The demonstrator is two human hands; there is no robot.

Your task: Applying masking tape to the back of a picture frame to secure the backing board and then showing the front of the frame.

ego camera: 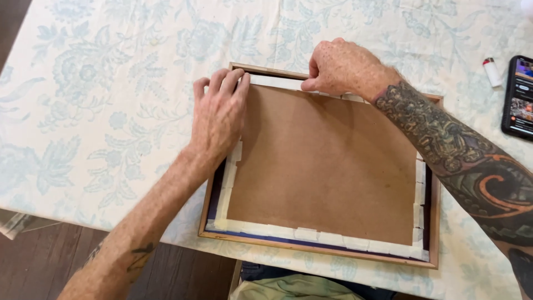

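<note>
**Both hands pressing at the far edge of a taped frame back**

Already the brown rectangular hardboard backing panel (325, 166) sits inside the thin wooden picture frame (433, 222), which lies face down on the tabletop (100, 83), draped in a pale cloth with a light blue floral print, close to its near edge. Short strips of white tape (288, 230) run along the near side of the panel, up the left side and down the right side, bridging the panel and the frame. A dark blue-purple layer shows in the gaps under the tape at the near left corner.

The left hand (219, 114) lies flat with fingers extended and close together, palm down on the frame's far left corner, holding nothing that can be seen. The right hand (338, 66) is curled, fingertips and thumb pressed down on a long white strip at the far edge of the panel; whether it pinches the strip or only presses it cannot be told.

Judging by the tape, three sides look sealed and the far side is the one in hand, with its stretch under the right forearm hidden.

Near the tabletop's right edge lie a small white cylinder with a red cap (491, 71) and a black smartphone with a lit screen (519, 97), well apart from the frame.
</note>
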